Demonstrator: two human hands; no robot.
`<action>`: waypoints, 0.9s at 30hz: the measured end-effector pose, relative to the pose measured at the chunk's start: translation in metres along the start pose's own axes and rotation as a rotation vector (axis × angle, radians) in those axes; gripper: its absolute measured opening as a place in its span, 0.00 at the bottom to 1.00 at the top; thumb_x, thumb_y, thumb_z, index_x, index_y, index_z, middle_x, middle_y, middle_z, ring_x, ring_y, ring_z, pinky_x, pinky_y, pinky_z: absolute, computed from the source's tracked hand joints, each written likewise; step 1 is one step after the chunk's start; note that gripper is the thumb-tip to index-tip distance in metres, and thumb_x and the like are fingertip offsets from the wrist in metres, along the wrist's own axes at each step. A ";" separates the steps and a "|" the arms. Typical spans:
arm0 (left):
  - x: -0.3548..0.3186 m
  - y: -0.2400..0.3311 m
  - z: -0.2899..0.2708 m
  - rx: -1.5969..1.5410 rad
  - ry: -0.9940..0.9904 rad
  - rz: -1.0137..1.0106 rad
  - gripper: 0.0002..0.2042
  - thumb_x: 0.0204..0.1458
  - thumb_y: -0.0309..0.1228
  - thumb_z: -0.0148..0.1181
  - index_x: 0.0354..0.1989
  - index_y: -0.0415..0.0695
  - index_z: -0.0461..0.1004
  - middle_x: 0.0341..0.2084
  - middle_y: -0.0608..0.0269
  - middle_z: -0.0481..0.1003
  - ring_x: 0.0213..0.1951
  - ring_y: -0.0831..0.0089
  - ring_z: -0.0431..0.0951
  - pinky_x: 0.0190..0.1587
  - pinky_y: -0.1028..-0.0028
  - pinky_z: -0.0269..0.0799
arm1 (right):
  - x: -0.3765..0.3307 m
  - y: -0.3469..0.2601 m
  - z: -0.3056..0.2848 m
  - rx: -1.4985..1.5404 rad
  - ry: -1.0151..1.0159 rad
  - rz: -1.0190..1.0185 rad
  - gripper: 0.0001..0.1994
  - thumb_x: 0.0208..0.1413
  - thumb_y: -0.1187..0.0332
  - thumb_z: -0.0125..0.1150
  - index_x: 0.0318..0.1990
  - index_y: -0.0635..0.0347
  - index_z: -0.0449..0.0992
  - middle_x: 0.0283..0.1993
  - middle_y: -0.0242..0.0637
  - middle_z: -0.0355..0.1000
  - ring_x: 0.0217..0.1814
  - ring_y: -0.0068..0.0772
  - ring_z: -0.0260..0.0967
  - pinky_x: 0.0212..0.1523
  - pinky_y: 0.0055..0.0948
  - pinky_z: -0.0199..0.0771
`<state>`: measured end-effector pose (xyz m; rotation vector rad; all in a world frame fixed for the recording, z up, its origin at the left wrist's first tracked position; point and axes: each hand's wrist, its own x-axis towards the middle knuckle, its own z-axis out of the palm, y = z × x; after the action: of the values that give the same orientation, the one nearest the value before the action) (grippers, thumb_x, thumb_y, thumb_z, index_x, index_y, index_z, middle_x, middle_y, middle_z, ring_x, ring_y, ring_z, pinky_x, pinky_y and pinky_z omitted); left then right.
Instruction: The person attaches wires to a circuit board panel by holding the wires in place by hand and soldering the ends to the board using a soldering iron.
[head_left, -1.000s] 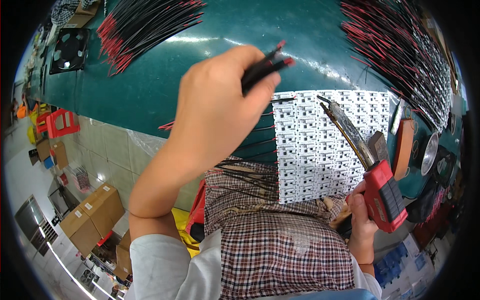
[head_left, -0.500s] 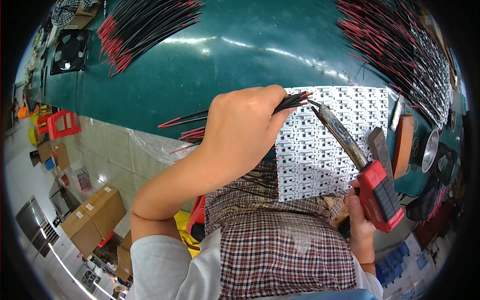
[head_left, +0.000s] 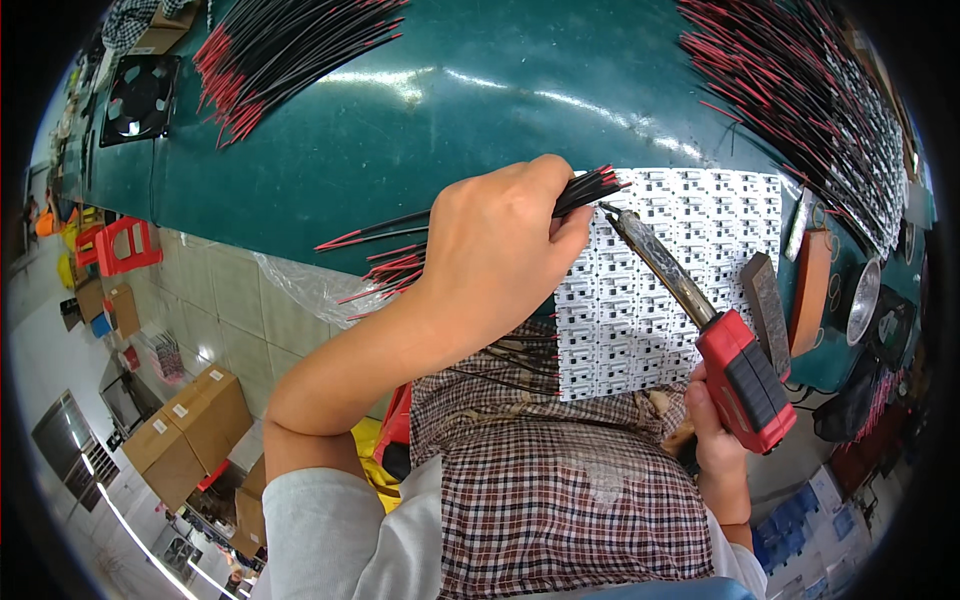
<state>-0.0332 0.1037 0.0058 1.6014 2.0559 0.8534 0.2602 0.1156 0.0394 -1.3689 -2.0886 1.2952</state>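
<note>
My left hand (head_left: 500, 250) grips a bundle of thin black wires with red ends (head_left: 590, 190), their tips over the left edge of a white panel of small circuit boards (head_left: 690, 270) on the green table (head_left: 450, 110). My right hand (head_left: 715, 440) holds a red-handled soldering iron (head_left: 745, 375); its metal tip (head_left: 612, 214) points up-left and meets the wire ends just beside my left fingers.
Piles of black and red wires lie at the table's top left (head_left: 280, 50) and along the right (head_left: 800, 90). A black fan (head_left: 140, 95) sits at the far left. A stand and a round metal dish (head_left: 862, 300) are on the right. Cardboard boxes (head_left: 190, 430) stand on the floor.
My left hand came down and right with the wire bundle, bringing the wire ends to the panel's edge and against the iron's tip. The right hand and iron barely shifted.
</note>
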 end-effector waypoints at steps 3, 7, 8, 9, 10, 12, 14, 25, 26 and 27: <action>0.000 0.000 0.001 0.005 0.014 0.017 0.09 0.48 0.30 0.69 0.29 0.38 0.77 0.22 0.56 0.79 0.22 0.63 0.79 0.26 0.68 0.71 | 0.002 -0.001 0.004 0.038 0.023 0.037 0.09 0.45 0.75 0.69 0.36 0.64 0.80 0.27 0.39 0.74 0.23 0.35 0.72 0.26 0.29 0.69; 0.000 -0.001 0.004 -0.004 0.017 0.016 0.09 0.48 0.30 0.69 0.30 0.38 0.76 0.22 0.56 0.78 0.22 0.63 0.79 0.26 0.68 0.71 | 0.004 -0.001 0.003 0.000 -0.006 0.015 0.08 0.46 0.74 0.68 0.35 0.65 0.80 0.27 0.38 0.73 0.23 0.35 0.71 0.25 0.30 0.68; 0.000 -0.001 0.003 0.003 0.021 0.017 0.09 0.48 0.30 0.69 0.29 0.38 0.76 0.21 0.56 0.78 0.22 0.63 0.78 0.26 0.68 0.71 | 0.005 -0.002 0.002 -0.007 -0.027 0.013 0.08 0.46 0.74 0.68 0.36 0.65 0.80 0.27 0.38 0.73 0.22 0.35 0.70 0.25 0.30 0.67; 0.000 0.000 0.003 0.010 0.025 0.019 0.09 0.48 0.30 0.69 0.29 0.38 0.76 0.21 0.56 0.78 0.22 0.63 0.78 0.26 0.68 0.71 | 0.005 -0.002 0.002 -0.005 -0.028 0.013 0.08 0.46 0.74 0.68 0.36 0.65 0.80 0.27 0.38 0.73 0.22 0.35 0.70 0.25 0.30 0.67; -0.001 0.000 0.003 0.012 0.025 0.018 0.09 0.48 0.30 0.69 0.29 0.38 0.76 0.21 0.56 0.78 0.22 0.63 0.78 0.26 0.68 0.71 | 0.006 -0.002 0.002 -0.004 -0.029 -0.006 0.08 0.46 0.74 0.68 0.36 0.65 0.80 0.27 0.38 0.72 0.22 0.35 0.70 0.25 0.30 0.67; 0.000 0.000 0.004 0.007 0.036 0.026 0.08 0.48 0.29 0.69 0.29 0.38 0.76 0.20 0.57 0.77 0.21 0.63 0.78 0.25 0.68 0.71 | 0.004 -0.001 0.002 -0.007 -0.028 -0.022 0.08 0.46 0.75 0.68 0.36 0.65 0.80 0.26 0.38 0.72 0.22 0.36 0.69 0.24 0.30 0.66; 0.000 -0.001 0.005 0.011 0.042 0.036 0.08 0.48 0.29 0.69 0.29 0.38 0.76 0.19 0.57 0.77 0.20 0.63 0.78 0.25 0.68 0.71 | -0.002 0.004 0.001 -0.006 0.044 -0.057 0.09 0.46 0.74 0.68 0.36 0.65 0.80 0.26 0.38 0.72 0.22 0.36 0.69 0.24 0.30 0.66; 0.005 -0.001 0.001 -0.042 -0.047 -0.061 0.06 0.47 0.28 0.67 0.29 0.39 0.79 0.22 0.60 0.79 0.22 0.71 0.80 0.27 0.73 0.73 | -0.001 0.009 0.002 -0.065 0.030 -0.177 0.09 0.47 0.74 0.69 0.37 0.64 0.80 0.27 0.39 0.72 0.22 0.38 0.69 0.24 0.30 0.66; 0.005 -0.001 0.000 -0.044 -0.059 -0.068 0.07 0.47 0.29 0.68 0.30 0.39 0.79 0.22 0.60 0.80 0.23 0.71 0.80 0.28 0.73 0.73 | -0.002 0.010 0.002 -0.069 0.024 -0.165 0.09 0.47 0.74 0.70 0.37 0.64 0.80 0.27 0.39 0.73 0.22 0.38 0.70 0.24 0.30 0.67; 0.005 0.000 0.000 -0.046 -0.071 -0.076 0.07 0.47 0.30 0.68 0.30 0.39 0.79 0.23 0.60 0.80 0.23 0.71 0.80 0.29 0.73 0.73 | -0.001 0.010 0.004 -0.068 0.024 -0.166 0.09 0.47 0.74 0.70 0.37 0.64 0.80 0.27 0.39 0.73 0.22 0.38 0.70 0.24 0.30 0.67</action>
<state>-0.0350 0.1086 0.0059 1.4981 2.0190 0.7997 0.2637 0.1145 0.0291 -1.2024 -2.1961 1.1459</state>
